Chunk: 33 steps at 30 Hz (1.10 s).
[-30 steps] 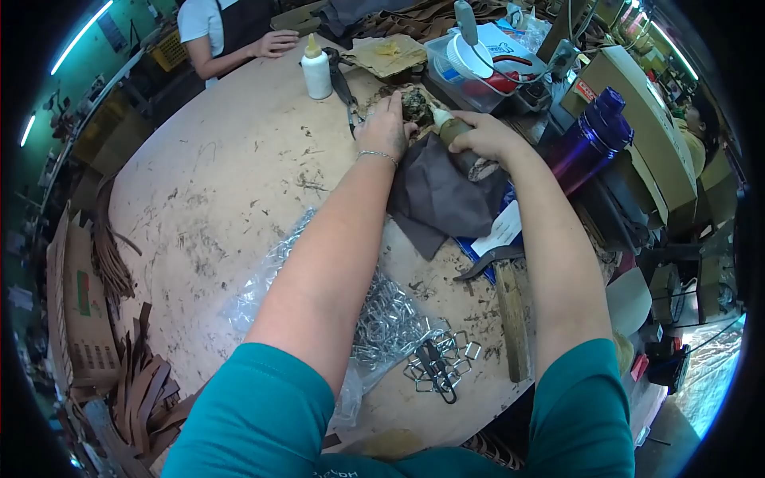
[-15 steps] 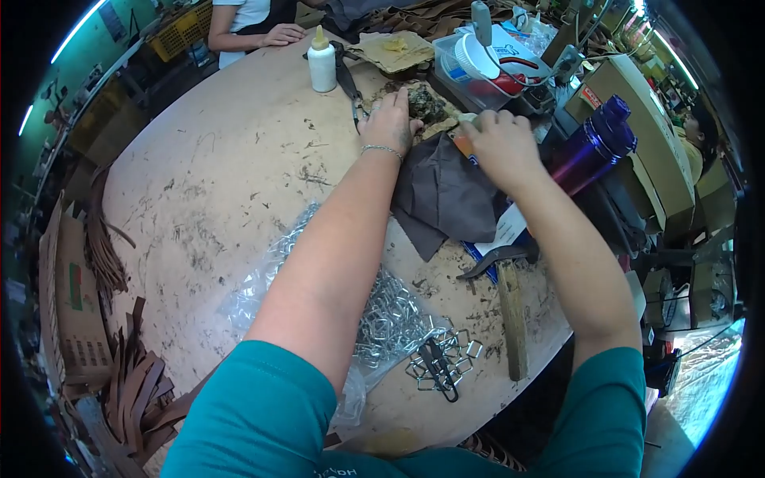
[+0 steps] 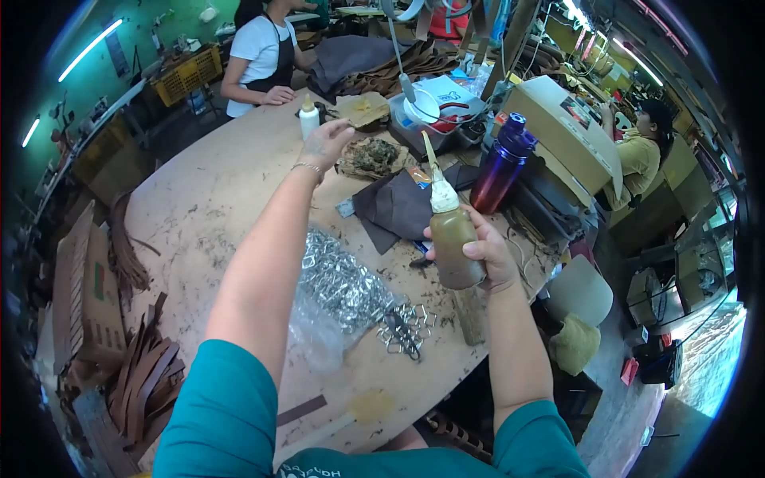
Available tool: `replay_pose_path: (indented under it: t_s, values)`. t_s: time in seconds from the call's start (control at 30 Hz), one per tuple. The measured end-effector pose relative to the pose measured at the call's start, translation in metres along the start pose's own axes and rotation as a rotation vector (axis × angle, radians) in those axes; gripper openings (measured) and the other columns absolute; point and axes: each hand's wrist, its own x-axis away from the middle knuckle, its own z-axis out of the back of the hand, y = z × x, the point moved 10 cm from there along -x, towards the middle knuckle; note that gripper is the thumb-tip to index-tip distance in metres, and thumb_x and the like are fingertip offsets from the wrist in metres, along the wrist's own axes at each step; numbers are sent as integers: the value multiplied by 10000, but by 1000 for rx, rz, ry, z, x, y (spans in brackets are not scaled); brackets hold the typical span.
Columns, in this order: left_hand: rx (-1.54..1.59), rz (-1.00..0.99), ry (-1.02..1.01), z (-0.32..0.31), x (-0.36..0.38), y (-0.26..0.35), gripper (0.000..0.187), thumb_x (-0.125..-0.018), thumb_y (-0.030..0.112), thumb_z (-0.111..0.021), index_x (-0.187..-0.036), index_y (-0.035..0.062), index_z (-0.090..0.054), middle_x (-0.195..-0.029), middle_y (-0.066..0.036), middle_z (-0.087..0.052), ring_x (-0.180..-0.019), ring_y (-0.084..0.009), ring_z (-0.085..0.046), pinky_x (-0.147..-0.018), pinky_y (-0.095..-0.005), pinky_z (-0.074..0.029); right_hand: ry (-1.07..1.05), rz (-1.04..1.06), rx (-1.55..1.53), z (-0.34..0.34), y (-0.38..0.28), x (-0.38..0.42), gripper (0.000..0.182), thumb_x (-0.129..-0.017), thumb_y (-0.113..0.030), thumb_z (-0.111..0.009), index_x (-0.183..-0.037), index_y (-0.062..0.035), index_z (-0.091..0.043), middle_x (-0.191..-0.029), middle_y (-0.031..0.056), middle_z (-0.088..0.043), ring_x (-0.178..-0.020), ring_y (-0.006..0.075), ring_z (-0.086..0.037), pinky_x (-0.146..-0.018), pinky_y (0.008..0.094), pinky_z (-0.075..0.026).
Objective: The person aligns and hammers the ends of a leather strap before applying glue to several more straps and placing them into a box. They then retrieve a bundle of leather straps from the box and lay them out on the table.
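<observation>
My right hand (image 3: 496,253) is wrapped round a squeeze bottle (image 3: 460,253) with a murky olive-brown body. The bottle stands upright above the table, its long pointed nozzle, crusted at the base, facing up. My left hand (image 3: 325,145) is raised over the far part of the table, fingers loosely extended and nothing visible in them. Beside it stands a white bottle (image 3: 309,121) with a yellowish tip. Right of that hand lies a crusted, dark lump on a ragged piece (image 3: 371,158). Dark fabric-like pieces (image 3: 398,205) lie nearer to me.
Metal buckles or rings (image 3: 343,283) spill from a clear plastic bag. A purple water bottle (image 3: 504,163), a plastic bin (image 3: 446,119) and a cardboard box (image 3: 558,131) crowd the right side. Brown strips (image 3: 143,374) are at left. Two people (image 3: 263,64) are nearby.
My right hand has come up and toward me, now holding the squeeze bottle. My left hand has lifted off the crusted lump and moved left. The head view has shifted upward.
</observation>
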Motion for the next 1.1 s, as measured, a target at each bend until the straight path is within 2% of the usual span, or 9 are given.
replay_pose_path:
  t_s: [0.07,0.4,0.63,0.77,0.83,0.93,0.97,1.03,1.1]
  values:
    - [12,74,-60,14,41,29,304,-830,240,-558,-1073,59,-581,-920,-2,-606,-799,-42,-528,-677,-182,-382,-56,29,-67,-20,-1,15,718,-580,-138,-651,-1226,-23,-360,-1034,199,-539,-814,293,-601,-763,375,-483]
    - [453,36,-316,13,246,149,300,-852,246,-541,-1109,92,-553,-993,9,-597,-911,-63,-547,-722,-190,-411,-247,60,-50,-121,10,92,731,-575,-173,-661,-1230,-30,-370,-1023,196,-541,-826,282,-596,-757,371,-479]
    - [534,-67,-346,-1,286,174,244,-838,175,-564,-1016,11,-594,-857,-17,-609,-771,-70,-546,-716,-205,-446,-239,29,-74,-139,40,118,755,-579,-172,-669,-1245,-24,-346,-1028,162,-541,-852,268,-583,-756,365,-480]
    - [564,-6,-352,-18,281,149,234,-836,191,-568,-994,23,-610,-837,-1,-601,-750,-64,-538,-696,-200,-445,-178,-13,-97,-122,54,125,728,-631,-164,-677,-1261,-38,-335,-1047,143,-534,-871,249,-580,-766,353,-476]
    - [527,142,-375,-30,275,130,227,-844,205,-557,-993,44,-617,-841,11,-599,-758,-53,-535,-693,-194,-439,-124,-36,-70,-105,55,121,720,-649,-150,-684,-1267,-41,-333,-1055,114,-532,-860,218,-581,-778,334,-467]
    - [328,204,-350,-34,241,89,280,-861,287,-524,-996,60,-614,-837,18,-594,-761,-51,-531,-676,-202,-421,18,82,427,-75,21,98,769,-625,-192,-711,-1285,-62,-340,-1095,96,-517,-909,161,-546,-823,267,-422]
    - [241,232,-300,-30,227,76,314,-861,325,-516,-1001,60,-611,-834,15,-591,-758,-55,-528,-672,-211,-416,22,79,428,-60,13,86,769,-625,-192,-711,-1285,-62,-340,-1095,96,-517,-909,161,-546,-823,267,-422]
    - [128,225,-219,-20,194,51,356,-851,375,-513,-1005,69,-609,-829,5,-591,-755,-74,-533,-662,-232,-410,83,-4,1147,-19,-3,58,797,-591,-205,-707,-1291,-96,-341,-1153,152,-488,-941,178,-542,-831,266,-417]
    - [39,115,-30,-1,154,36,347,-827,327,-547,-925,0,-613,-785,-50,-618,-724,-97,-567,-626,-229,-435,86,93,1366,1,-22,20,776,-585,-228,-681,-1284,-137,-354,-1144,189,-483,-927,227,-560,-819,299,-434]
